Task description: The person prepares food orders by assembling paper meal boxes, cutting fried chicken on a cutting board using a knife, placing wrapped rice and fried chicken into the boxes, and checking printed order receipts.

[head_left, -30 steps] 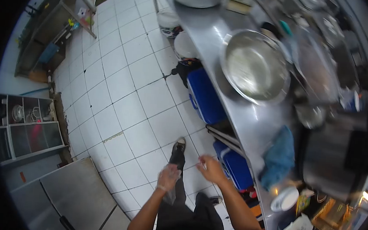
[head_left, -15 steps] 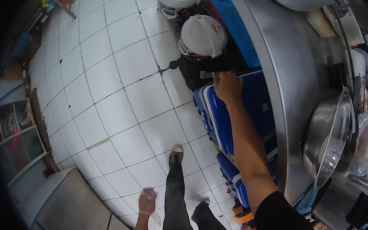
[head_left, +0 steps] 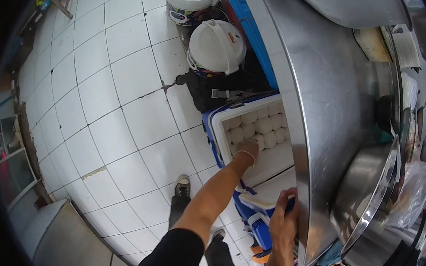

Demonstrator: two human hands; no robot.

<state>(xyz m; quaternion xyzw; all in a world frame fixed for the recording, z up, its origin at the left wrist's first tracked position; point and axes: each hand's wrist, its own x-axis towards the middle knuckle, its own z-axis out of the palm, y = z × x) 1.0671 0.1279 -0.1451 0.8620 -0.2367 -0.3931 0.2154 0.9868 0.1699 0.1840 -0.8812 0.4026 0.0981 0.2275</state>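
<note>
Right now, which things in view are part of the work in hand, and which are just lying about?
Part of the work:
open cooler
pale round balls inside, with the gloved left hand among them
raised lid, right hand beside it

Apparently just lying about:
white-lidded containers on the floor
steel basin
plastic bag

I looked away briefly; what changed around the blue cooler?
The blue cooler is now open. The gloved left hand has moved from over the floor into it, by white balls; the right hand has moved back beside the lid, grip unclear. The steel bowl stayed on the counter.
</note>
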